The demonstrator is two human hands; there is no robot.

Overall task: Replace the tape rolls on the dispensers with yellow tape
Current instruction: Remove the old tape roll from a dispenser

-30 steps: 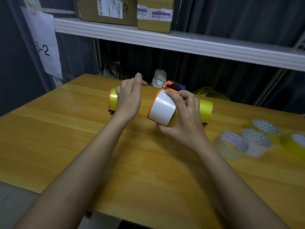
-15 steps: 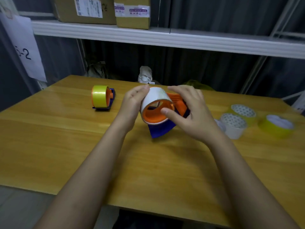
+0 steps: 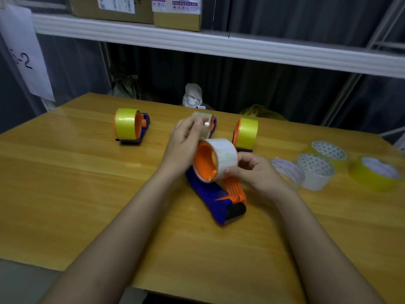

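Observation:
A blue and orange tape dispenser lies on the wooden table in front of me. A white tape roll sits on its orange hub. My right hand grips this roll from the right side. My left hand is against the hub's left side, fingers curled and blurred above it; what they hold is unclear. At the right lie loose rolls: two yellow ones, a white one and a clear one.
Two dispensers loaded with yellow tape stand at the back, one to the left and one to the right. A third dispenser with clear tape is partly hidden behind my left hand. A white shelf with cardboard boxes hangs above.
The dispenser has come down from my hands onto the table, handle toward me. My left hand has shifted off the roll's top toward the back, while my right hand stays on the roll.

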